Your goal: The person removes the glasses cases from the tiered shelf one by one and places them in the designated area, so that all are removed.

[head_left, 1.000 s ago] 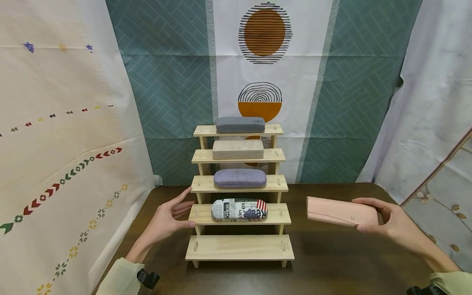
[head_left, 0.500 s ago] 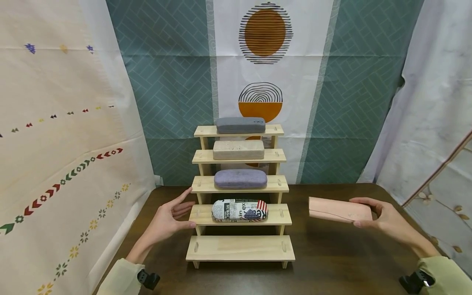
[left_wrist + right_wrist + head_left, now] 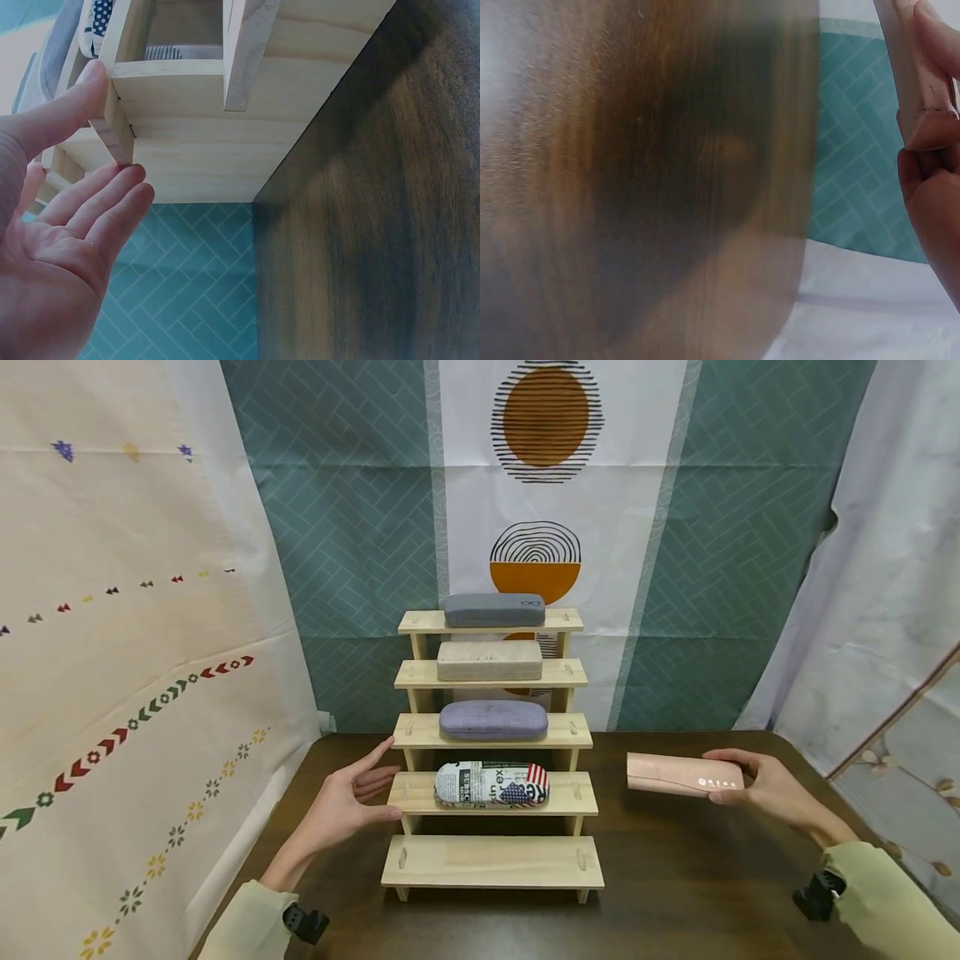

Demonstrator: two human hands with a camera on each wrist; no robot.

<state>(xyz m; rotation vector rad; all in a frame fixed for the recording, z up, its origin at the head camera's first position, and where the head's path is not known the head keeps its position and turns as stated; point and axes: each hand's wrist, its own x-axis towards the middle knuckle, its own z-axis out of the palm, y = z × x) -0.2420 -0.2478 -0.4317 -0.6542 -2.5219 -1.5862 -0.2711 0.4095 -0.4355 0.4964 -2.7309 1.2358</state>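
In the head view my right hand pinches one end of a pale pink glasses case, held level above the table to the right of a stepped wooden display stand. The right wrist view shows the case between thumb and fingers. My left hand holds the stand's left side, thumb at the front edge of a board and fingers at its back edge, as the left wrist view shows. On the tiers lie a newspaper-print case, a purple case, a beige case and a grey-blue case.
The stand's lowest tier carries no case. A dark brown table lies under everything. A teal and white patterned cloth hangs behind, with a cream cloth at the left and a whitish cloth at the right.
My right hand has drawn slightly inward to the left and turned the pink case closer to level. The left hand keeps its place at the stand. The head view has shifted a little.
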